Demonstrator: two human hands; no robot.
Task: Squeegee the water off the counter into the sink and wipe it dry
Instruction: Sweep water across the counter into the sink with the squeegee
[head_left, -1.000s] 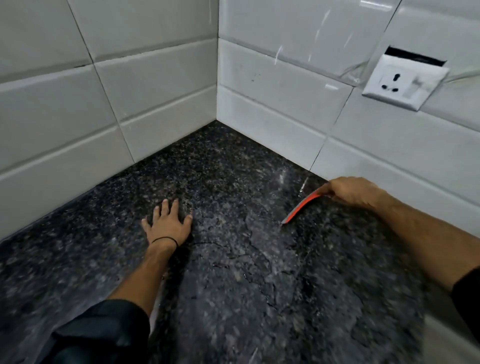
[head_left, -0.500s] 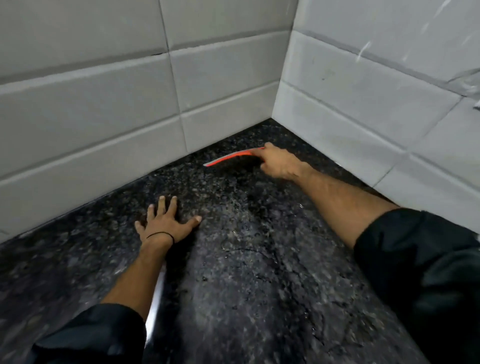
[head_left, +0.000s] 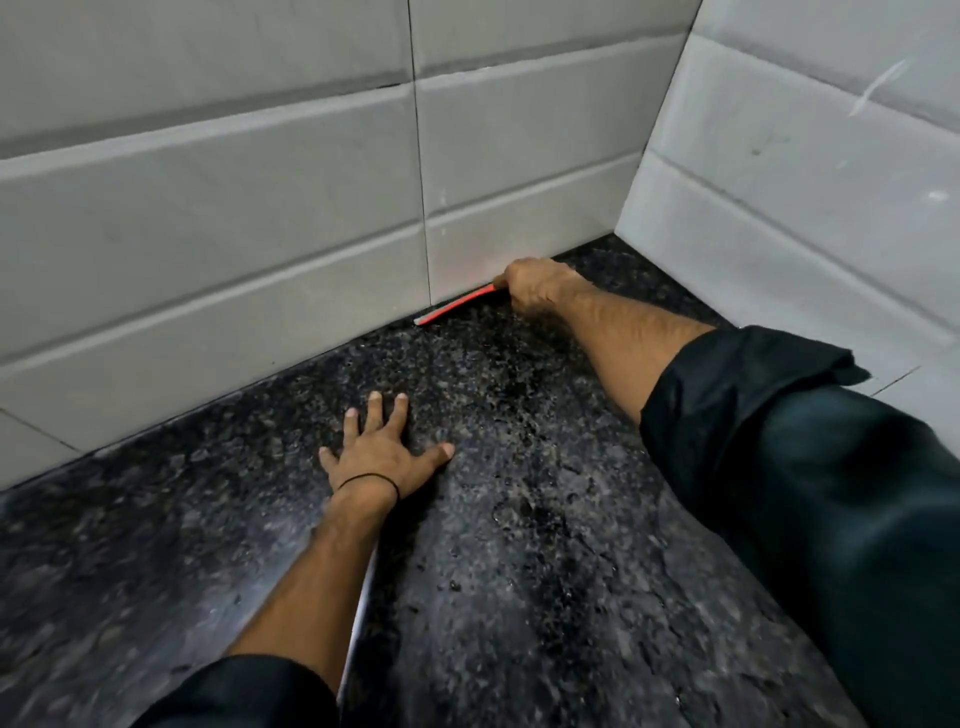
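Observation:
The dark speckled granite counter (head_left: 519, 571) fills the lower view and carries beads and smears of water through its middle. My right hand (head_left: 535, 286) reaches to the back, shut on a red squeegee (head_left: 457, 306) whose blade lies along the foot of the rear tiled wall. My left hand (head_left: 384, 452) rests flat on the counter with its fingers spread, nearer to me and left of the squeegee. A thin black band circles the left wrist. No sink or cloth is in view.
Pale tiled walls (head_left: 260, 234) meet at a corner (head_left: 623, 234) at the back right and bound the counter on two sides. A bright seam (head_left: 363, 597) runs along the counter beside my left forearm.
My right hand carried the squeegee from the right-hand wall across the corner to the base of the rear wall. The view swung left, losing the wall socket. The left hand stayed planted.

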